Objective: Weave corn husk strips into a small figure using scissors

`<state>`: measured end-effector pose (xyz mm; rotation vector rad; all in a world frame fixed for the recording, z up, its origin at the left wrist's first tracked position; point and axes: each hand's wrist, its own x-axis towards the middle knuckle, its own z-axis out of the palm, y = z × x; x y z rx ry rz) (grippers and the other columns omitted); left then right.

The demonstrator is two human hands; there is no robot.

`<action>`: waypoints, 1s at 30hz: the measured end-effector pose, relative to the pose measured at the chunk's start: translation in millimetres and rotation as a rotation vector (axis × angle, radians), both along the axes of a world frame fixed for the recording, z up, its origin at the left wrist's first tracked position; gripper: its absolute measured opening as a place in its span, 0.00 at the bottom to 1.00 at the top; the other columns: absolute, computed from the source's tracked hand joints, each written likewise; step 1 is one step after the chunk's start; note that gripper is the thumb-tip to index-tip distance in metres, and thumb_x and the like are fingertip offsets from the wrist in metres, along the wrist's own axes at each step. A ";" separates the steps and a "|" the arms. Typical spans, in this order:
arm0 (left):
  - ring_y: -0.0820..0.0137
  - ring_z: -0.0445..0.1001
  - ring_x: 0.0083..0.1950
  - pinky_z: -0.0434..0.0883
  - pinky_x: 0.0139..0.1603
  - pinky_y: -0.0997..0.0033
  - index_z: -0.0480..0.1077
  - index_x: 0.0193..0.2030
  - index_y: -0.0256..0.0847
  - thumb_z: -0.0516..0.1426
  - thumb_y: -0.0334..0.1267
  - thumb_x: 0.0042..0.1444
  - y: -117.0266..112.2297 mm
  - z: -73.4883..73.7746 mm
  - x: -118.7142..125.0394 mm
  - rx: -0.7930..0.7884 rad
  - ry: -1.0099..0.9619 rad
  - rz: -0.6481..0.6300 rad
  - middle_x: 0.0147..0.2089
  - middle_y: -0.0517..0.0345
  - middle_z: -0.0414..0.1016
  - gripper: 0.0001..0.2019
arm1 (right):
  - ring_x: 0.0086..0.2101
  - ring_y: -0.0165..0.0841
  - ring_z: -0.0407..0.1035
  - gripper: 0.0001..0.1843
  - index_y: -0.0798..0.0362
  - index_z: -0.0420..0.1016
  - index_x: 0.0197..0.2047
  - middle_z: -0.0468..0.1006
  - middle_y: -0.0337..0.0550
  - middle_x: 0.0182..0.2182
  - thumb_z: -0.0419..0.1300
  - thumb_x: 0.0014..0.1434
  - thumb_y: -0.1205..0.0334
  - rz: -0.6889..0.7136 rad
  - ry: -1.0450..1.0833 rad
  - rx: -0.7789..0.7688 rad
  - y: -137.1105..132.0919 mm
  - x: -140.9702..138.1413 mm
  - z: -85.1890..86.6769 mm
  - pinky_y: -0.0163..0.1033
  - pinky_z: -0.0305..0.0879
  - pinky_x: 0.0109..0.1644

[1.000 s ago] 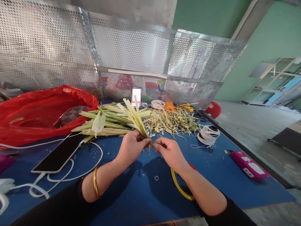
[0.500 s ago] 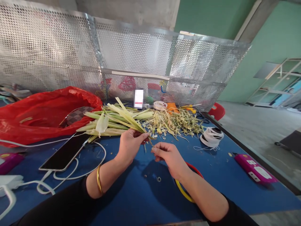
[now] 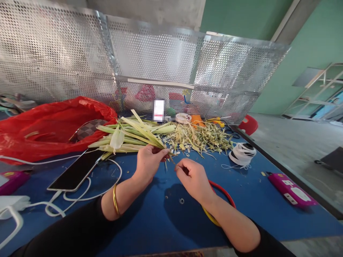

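Observation:
My left hand (image 3: 151, 162) is closed on the gathered end of a bunch of long pale green leaves (image 3: 143, 130), which look like corn husks and fan out to the upper left. A thin brown strand (image 3: 172, 161) runs from that end down to my right hand (image 3: 191, 176), whose thumb and forefinger pinch its tip. Behind my left hand, more pale green leaves (image 3: 125, 147) lie in a heap. Beyond my right hand spreads a pile of shredded yellow-green trimmings (image 3: 203, 137). Under my right forearm a red and yellow ring (image 3: 223, 191) is partly hidden.
A red plastic bag (image 3: 53, 116), a phone (image 3: 76, 171) and white cables (image 3: 118, 178) lie left on the blue table (image 3: 144, 228). At right are a ribbon spool (image 3: 242, 155) and a magenta packet (image 3: 292, 189). A perforated metal screen (image 3: 155, 53) stands behind.
My right hand has turned slightly, with its fingers curled further in, and is still at the strand. My left hand keeps its hold on the leaves. The view has shifted slightly.

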<state>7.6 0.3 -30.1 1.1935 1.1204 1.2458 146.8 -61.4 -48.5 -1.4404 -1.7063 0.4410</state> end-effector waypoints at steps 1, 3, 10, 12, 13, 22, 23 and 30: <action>0.71 0.75 0.26 0.71 0.27 0.75 0.73 0.27 0.35 0.64 0.36 0.41 0.7 -1.3 0.2 0.002 0.000 -0.004 0.23 0.58 0.77 0.07 | 0.23 0.27 0.59 0.09 0.52 0.64 0.23 0.63 0.35 0.21 0.54 0.54 0.70 0.005 -0.025 0.025 -0.8 -0.1 0.3 0.32 0.52 0.27; 0.70 0.75 0.26 0.71 0.27 0.75 0.73 0.27 0.35 0.64 0.37 0.41 3.4 -2.8 -0.6 0.012 -0.001 -0.002 0.23 0.58 0.77 0.08 | 0.24 0.27 0.59 0.09 0.52 0.64 0.23 0.64 0.35 0.22 0.53 0.53 0.71 0.032 -0.074 0.067 -3.9 -1.2 1.5 0.32 0.53 0.28; 0.72 0.74 0.24 0.70 0.26 0.76 0.73 0.27 0.33 0.64 0.37 0.40 18.1 0.6 -9.6 -0.011 -0.025 0.073 0.22 0.58 0.76 0.10 | 0.27 0.28 0.64 0.10 0.52 0.70 0.30 0.70 0.39 0.28 0.50 0.61 0.68 0.260 -0.247 0.147 -11.6 -0.5 7.9 0.32 0.59 0.32; 0.73 0.74 0.24 0.70 0.26 0.76 0.72 0.27 0.33 0.64 0.37 0.40 19.0 0.3 -10.4 -0.022 -0.015 0.041 0.22 0.58 0.76 0.10 | 0.32 0.31 0.68 0.12 0.51 0.73 0.36 0.74 0.43 0.32 0.48 0.64 0.65 0.133 -0.300 0.184 -5.2 10.4 9.1 0.35 0.62 0.38; 0.73 0.74 0.24 0.70 0.26 0.76 0.72 0.27 0.33 0.65 0.37 0.40 18.9 -0.2 -10.5 -0.027 -0.006 0.017 0.23 0.58 0.76 0.10 | 0.35 0.34 0.69 0.13 0.52 0.73 0.39 0.75 0.47 0.35 0.47 0.64 0.64 0.007 -0.328 0.226 -0.7 17.9 9.6 0.38 0.63 0.41; 0.74 0.73 0.23 0.69 0.25 0.76 0.72 0.27 0.35 0.63 0.34 0.43 6.3 -0.4 -5.5 -0.070 0.131 -0.246 0.22 0.59 0.75 0.06 | 0.44 0.41 0.71 0.14 0.49 0.77 0.43 0.78 0.47 0.43 0.53 0.61 0.54 -0.105 -0.102 0.089 13.4 42.4 10.5 0.42 0.65 0.46; 0.73 0.73 0.23 0.69 0.25 0.76 0.72 0.28 0.35 0.63 0.34 0.43 4.2 -0.8 -4.3 -0.074 0.148 -0.287 0.22 0.59 0.76 0.06 | 0.42 0.40 0.71 0.13 0.48 0.78 0.41 0.79 0.46 0.41 0.55 0.61 0.54 -0.055 -0.091 0.065 11.9 37.4 9.8 0.41 0.65 0.45; 0.75 0.69 0.21 0.67 0.25 0.75 0.69 0.23 0.36 0.61 0.41 0.46 -0.5 -4.9 -0.3 -0.058 0.168 -0.340 0.20 0.60 0.72 0.11 | 0.32 0.35 0.70 0.11 0.50 0.76 0.29 0.78 0.40 0.27 0.56 0.59 0.59 0.082 -0.075 -0.023 7.9 23.5 9.1 0.37 0.61 0.38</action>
